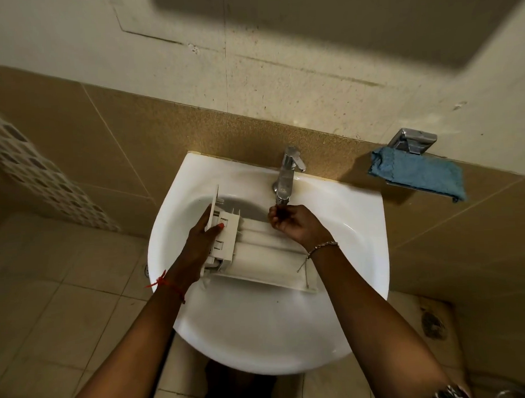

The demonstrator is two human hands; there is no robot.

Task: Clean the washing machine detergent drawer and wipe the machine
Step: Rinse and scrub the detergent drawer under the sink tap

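White rigid plastic detergent drawer (266, 258) lies across sink (260, 341), frame centre. Left hand (201, 241) clamps its front-panel end; likely light, stiff, wet-slippery. Right hand (295, 224) fingers curled under tap (285, 174); holding anything, cannot tell.

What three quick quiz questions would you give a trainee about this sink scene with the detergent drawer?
1. Fill in: the blue cloth hangs to the ___ of the tap.
2. What does the left hand grip? A the tap; B the blue cloth; C the detergent drawer.
3. True or false: the detergent drawer lies on the floor.
Key: 1 right; 2 C, at its front end; 3 false, it lies across the sink.
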